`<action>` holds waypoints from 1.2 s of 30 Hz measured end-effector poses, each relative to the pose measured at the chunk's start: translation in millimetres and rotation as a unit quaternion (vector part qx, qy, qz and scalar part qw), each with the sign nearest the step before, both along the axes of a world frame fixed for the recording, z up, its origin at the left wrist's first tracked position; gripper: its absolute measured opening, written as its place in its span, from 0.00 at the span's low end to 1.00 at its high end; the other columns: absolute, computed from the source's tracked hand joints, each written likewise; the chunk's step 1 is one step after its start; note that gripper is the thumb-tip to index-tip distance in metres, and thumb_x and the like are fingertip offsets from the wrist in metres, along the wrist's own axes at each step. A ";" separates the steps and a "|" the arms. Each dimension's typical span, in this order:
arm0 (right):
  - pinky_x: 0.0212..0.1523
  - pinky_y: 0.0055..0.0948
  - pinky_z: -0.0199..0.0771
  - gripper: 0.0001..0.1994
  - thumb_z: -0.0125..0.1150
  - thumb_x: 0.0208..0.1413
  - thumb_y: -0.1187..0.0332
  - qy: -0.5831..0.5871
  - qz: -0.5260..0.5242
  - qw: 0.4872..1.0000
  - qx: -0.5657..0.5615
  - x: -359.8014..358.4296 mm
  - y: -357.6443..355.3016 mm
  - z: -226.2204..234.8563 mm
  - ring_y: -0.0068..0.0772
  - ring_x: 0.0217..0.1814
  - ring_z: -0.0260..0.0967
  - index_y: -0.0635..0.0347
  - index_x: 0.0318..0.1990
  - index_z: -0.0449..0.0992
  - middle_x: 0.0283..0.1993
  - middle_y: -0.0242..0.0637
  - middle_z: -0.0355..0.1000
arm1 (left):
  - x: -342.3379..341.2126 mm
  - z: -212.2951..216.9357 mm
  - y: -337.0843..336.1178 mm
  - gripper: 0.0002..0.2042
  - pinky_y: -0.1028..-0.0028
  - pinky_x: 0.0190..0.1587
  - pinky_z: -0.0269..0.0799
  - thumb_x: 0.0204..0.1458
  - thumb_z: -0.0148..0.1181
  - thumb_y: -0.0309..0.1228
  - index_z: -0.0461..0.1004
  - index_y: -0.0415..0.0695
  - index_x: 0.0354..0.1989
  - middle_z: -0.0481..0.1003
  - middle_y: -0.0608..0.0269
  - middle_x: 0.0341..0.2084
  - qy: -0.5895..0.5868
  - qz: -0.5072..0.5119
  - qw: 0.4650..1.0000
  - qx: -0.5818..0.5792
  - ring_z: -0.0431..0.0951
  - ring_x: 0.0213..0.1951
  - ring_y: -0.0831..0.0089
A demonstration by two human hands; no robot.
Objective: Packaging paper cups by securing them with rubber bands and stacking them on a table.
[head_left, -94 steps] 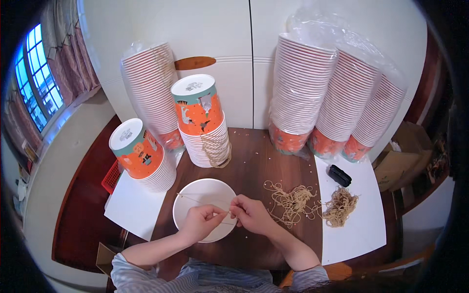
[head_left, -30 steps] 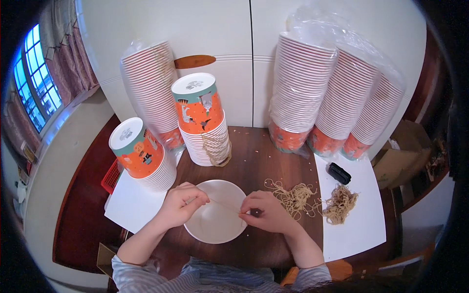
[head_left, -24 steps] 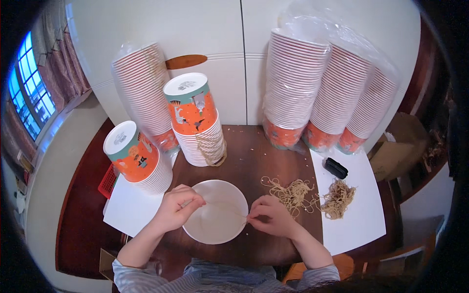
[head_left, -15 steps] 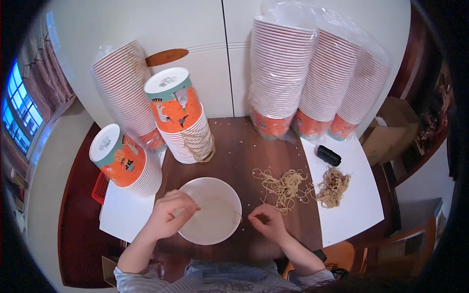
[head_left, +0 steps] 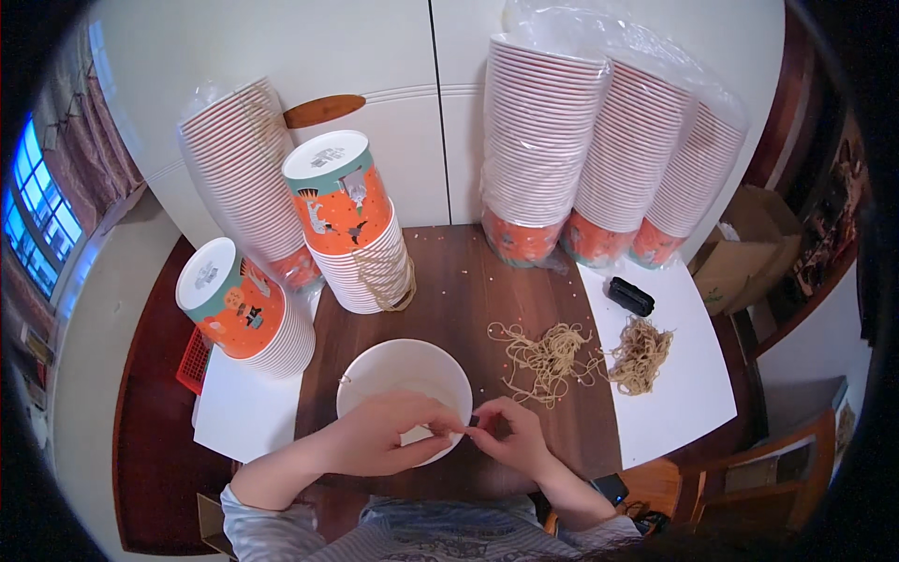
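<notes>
A white paper bucket [head_left: 361,379] stands mouth up before me. A short bit of tan cord [head_left: 345,380] shows at its left rim. My left hand [head_left: 398,436] reaches across the bucket's near side, thumb and forefinger closed together at the right rim. There my right hand [head_left: 510,436] meets it, its fingertips pinched just outside the rim. What the fingertips hold is too small to make out. Right of the bucket lies a loose heap of tan cords [head_left: 552,361], with a second, tighter cord bundle [head_left: 640,356] beyond it on a white sheet.
A stack of orange-and-white buckets [head_left: 351,225], upside down with cords hanging on it, stands behind left. Another stack [head_left: 245,309] is nearer at the left. Bagged bucket stacks [head_left: 543,140] rise at the back right. A black object [head_left: 630,296] lies near the cord bundle.
My left hand has moved from the bucket's left side across to its right rim, meeting my right hand. A bit of cord now shows at the left rim.
</notes>
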State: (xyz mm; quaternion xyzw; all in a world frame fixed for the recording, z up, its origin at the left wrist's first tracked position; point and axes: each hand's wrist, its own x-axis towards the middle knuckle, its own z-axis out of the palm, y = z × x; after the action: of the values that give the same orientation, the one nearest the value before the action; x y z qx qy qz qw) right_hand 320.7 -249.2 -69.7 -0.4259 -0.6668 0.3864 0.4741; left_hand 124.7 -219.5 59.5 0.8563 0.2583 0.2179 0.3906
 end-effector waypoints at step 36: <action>0.31 0.16 0.61 0.06 0.53 0.51 0.68 0.348 0.155 0.826 -0.416 2.0 -1.7 -28.8 0.15 0.29 0.61 0.60 0.32 0.72 0.30 0.27 0.69 | 29.2 -79.5 -56.9 0.10 0.81 0.33 0.57 0.36 0.50 0.34 0.66 0.51 0.30 0.63 0.74 0.21 0.183 -0.148 0.853 0.466 0.64 0.30 0.82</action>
State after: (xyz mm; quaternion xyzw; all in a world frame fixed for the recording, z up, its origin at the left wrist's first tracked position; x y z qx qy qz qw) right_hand 322.7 -250.9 -98.4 -0.3108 -0.2910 0.8181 0.3866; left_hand 153.9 -276.4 -20.0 0.9905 0.0637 0.0913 -0.0809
